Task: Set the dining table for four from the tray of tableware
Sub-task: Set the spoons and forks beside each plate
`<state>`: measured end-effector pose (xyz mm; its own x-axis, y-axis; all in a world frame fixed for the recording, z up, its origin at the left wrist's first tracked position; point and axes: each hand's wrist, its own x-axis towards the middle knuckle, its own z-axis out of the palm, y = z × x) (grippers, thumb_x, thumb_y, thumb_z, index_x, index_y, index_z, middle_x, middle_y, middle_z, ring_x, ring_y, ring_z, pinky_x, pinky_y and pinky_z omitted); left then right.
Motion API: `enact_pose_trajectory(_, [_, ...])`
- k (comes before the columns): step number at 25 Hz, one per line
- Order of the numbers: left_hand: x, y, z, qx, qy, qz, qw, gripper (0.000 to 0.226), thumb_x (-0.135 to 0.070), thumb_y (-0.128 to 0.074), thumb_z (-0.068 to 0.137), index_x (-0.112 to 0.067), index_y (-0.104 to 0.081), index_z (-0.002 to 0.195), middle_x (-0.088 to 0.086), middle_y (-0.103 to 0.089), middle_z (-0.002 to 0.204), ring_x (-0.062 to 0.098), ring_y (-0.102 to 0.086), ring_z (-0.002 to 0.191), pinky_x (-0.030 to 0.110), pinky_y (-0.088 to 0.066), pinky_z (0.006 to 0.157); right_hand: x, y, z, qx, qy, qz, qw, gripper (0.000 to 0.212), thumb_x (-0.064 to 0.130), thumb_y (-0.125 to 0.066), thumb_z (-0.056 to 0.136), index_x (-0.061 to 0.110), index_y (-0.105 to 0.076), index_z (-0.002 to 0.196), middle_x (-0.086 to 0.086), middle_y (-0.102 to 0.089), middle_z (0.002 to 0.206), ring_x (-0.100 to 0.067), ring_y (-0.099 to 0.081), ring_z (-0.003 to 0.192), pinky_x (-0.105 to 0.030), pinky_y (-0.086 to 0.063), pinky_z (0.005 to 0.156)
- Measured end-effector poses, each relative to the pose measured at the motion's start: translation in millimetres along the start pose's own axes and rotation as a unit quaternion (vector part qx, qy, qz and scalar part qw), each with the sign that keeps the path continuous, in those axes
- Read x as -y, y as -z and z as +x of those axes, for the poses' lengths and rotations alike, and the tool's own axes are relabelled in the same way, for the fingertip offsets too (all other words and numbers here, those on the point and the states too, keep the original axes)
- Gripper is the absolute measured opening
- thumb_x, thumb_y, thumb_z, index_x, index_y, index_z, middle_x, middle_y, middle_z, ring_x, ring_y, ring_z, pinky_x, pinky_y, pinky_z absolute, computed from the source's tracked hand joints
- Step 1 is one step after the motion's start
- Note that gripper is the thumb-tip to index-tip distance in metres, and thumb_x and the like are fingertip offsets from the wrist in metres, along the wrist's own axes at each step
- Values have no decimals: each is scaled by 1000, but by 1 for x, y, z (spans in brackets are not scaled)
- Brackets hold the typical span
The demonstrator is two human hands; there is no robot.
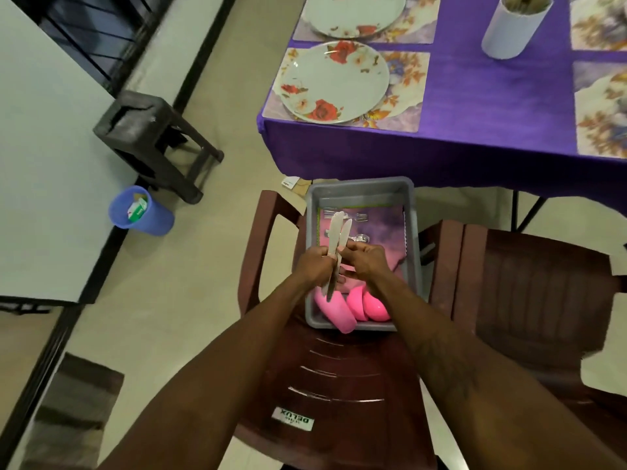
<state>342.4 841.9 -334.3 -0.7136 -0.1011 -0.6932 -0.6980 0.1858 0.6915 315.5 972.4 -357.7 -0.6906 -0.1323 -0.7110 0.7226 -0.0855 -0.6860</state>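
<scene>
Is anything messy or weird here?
Only small things: the pink cups lie tipped over in the grey tray, and one pokes over its near rim. Scraps of cardboard lie on the floor beside it.

We are viewing rose-patterned white plates point(334, 82) on floral placemats point(405, 93). We are noting a purple tablecloth point(492, 106), a grey tray point(412, 232) and pink cups point(359, 308).

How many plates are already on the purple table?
2. One plate lies on the mat at the near left corner; the second plate lies just behind it, cut by the picture's edge. More may be out of view.

Tray point(412, 239) sits on chair point(339, 385) before table point(475, 106).
</scene>
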Motion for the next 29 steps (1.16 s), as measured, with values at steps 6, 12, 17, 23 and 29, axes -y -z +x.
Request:
enact_pose_trajectory(6, [-8,50,-44,-12,-36,-10,999,17,-6,-52,103,0,-68,106,25,-75,91,40,-76,77,53,-64,70,9,-44,-37,28,31,-6,999,17,9,-71,94,0,-74,108,-14,-71,81,-23,-63,64,-34,-59,58])
enact_pose_trajectory(12, [6,141,-52,5,-63,-10,998,17,-5,-52,97,-4,-68,103,18,-73,84,27,-73,64,42,-63,60,0,-135,-42,-36,68,-9,997,27,22,-82,86,-1,-75,98,-21,-77,94,-29,-70,73,-41,-61,68])
enact_pose_trajectory(17, [30,239,-34,-6,-58,33,998,13,-24,-62,91,-19,-74,91,8,-79,89,30,-78,78,52,-65,75,-6,-239,-43,-86,88,26,992,19,21,-69,97,2,-71,100,-16,-78,89,-32,-78,81,-47,-64,72])
enact_pose_trajectory(23, [5,301,-7,-19,-32,13,999,19,-17,-47,105,-10,-64,111,16,-77,94,30,-78,77,52,-65,75,13,-297,-20,-126,99,49,986,13,19,-67,99,7,-70,102,-14,-78,94,-33,-77,86,-52,-64,77])
enact_pose_trajectory(29, [-46,325,37,39,-77,53,995,17,-20,-57,103,-10,-65,113,13,-77,97,31,-78,81,52,-65,71,58,-315,13,-99,115,58,987,15,4,-71,92,6,-71,107,-17,-78,94,-35,-77,89,-50,-64,81])
